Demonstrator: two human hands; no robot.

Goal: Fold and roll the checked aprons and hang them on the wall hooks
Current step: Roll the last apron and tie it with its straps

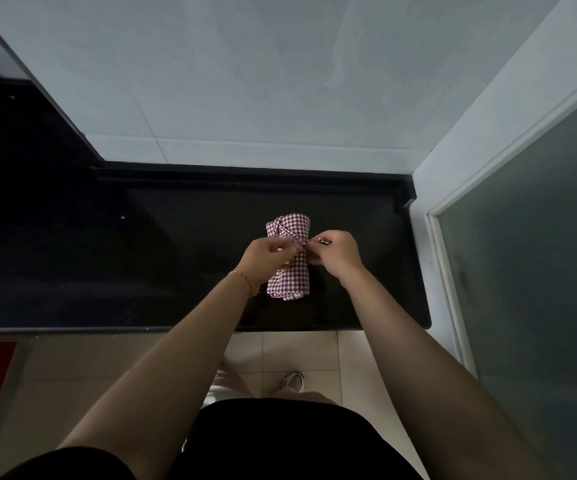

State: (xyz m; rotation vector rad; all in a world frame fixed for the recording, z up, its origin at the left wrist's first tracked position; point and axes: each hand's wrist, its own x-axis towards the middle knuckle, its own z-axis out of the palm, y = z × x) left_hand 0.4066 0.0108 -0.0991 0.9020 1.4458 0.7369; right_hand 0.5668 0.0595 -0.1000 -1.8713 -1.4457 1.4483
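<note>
Apron (288,268), pink-and-white checked, lies rolled into a tight bundle at the centre of the frame, its long axis running away from the viewer, resting on the black worktop (366,271). Nearest the viewer, both forearms reach in from the lower edge; a thin cord bracelet (244,280) sits on the left wrist. The left hand (266,258) and right hand (335,252) meet over the middle of the roll, fingers curled, each grip pinching what appears to be a strap end of the same fabric. Judgement: the straps are being tied around the roll so that it keeps its shape for hanging; the knot itself is hidden between the fingertips. The worktop is dark, glossy and reflective, ending at a raised lip against the pale wall (245,81) in the upper frame. A frosted glass panel (539,254) in a white frame stands at the right. Beige floor tiles (297,351) and one light shoe (292,380) show below the worktop edge. No wall hooks are visible.
</note>
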